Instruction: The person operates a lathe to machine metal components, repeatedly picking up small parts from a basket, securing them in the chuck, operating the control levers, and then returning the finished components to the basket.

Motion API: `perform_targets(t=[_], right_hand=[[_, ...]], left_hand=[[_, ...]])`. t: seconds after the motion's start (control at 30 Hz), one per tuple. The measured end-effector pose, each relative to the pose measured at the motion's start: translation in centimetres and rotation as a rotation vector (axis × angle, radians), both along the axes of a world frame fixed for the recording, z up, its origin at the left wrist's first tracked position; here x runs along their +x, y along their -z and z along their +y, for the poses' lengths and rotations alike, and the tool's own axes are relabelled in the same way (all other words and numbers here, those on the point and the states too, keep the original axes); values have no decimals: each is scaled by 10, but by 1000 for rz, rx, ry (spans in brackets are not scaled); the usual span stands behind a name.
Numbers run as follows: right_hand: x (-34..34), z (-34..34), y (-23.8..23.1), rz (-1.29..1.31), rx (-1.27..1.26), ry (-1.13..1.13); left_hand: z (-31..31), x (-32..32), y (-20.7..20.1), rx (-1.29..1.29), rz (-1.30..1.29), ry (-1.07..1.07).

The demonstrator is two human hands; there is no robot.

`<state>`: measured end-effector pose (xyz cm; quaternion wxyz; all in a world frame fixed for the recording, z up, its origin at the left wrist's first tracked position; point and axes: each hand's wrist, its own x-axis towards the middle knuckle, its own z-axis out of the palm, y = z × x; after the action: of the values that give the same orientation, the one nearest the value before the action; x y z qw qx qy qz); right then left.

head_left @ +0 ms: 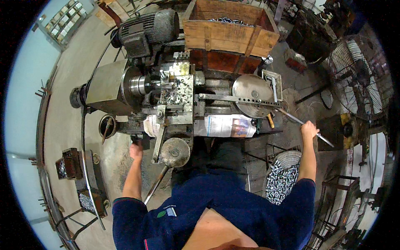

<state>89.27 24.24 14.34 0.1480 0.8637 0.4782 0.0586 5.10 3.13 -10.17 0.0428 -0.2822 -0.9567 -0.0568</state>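
Note:
I stand at a grimy metal lathe (175, 93) with a grey motor (148, 29) on top. My right hand (308, 129) is closed around a long steel lever bar (291, 117) that runs from the round metal disc (252, 95) out to the right. My left hand (136, 151) reaches down to the machine's front left and grips a dark handle (141, 141) there; the fingers are partly hidden. A round handwheel (175, 152) with a long rod sits just right of that hand. Folded newspaper (227, 126) lies along the machine's front edge.
A wooden crate (227, 35) with small metal parts stands behind the lathe. A basket (283, 177) of shiny metal pieces sits on the floor at my right. A large floor fan (358, 77) is far right. Dark boxes (71, 163) and metal frames stand at the left.

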Motion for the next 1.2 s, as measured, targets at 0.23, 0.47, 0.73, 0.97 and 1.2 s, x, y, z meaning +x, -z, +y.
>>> perform_targets(t=[0.23,0.47,0.73,0.97,1.2], right_hand=[[-6,-3,12,-117,142,-31],[-107,-29,-17,369,444,-510],[-423,20,-139,840,587,-1633],[-577,29,-139,288,-52,-1671],[-585,37,-125,301,-4,-1675]], left_hand=[[15,-7,-87,-414,-78,608],[-21,1,-57,-25,-453,346],[-21,-77,-226,330,-471,443],[-129,-121,-301,190,17,84],[-97,19,-303,206,65,17]])
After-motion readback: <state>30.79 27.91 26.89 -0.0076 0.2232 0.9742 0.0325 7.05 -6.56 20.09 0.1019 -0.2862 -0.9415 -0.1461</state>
